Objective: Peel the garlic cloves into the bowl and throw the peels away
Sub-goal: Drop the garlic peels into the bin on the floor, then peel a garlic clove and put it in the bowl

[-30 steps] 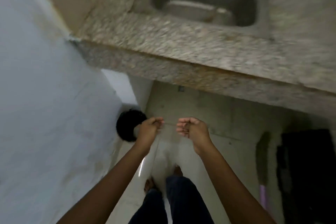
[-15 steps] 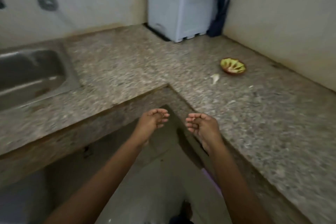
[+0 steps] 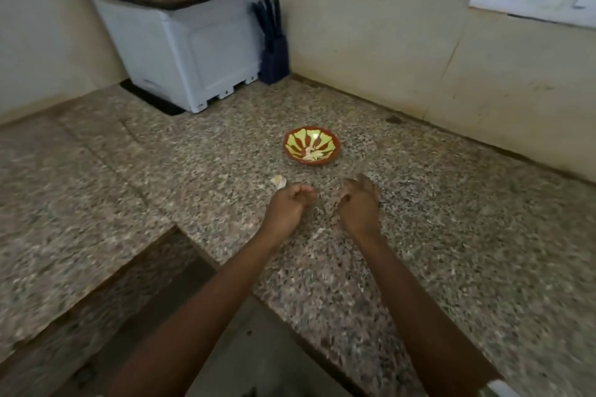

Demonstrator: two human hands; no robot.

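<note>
Head view, blurred by motion. Left grip [image 3: 290, 203]: fingers curled inward, nothing visible between them; whether it pinches anything cannot be told. Right grip [image 3: 358, 200]: fingers loosely bent and apart, holding nothing. Both hover just above the tabletop [image 3: 451, 235].

Task items: an unpeeled piece of garlic [image 3: 279, 182] lies just beyond the left grip's knuckles, near touching. The bowl [image 3: 335, 138] stands further ahead, between the lines of the two grips, with a few pale cloves [image 3: 311, 155] inside.

Assessed risks:
- A quick reach by the left grip could knock the garlic away instead of catching it.
- Dry peel is light; careless stripping near the bowl would likely drop skin among the cloves.
- The speckled stone hides pale scraps, so peel may be missed at clean-up.
- The shallow bowl could tip if struck on its rim.
</note>
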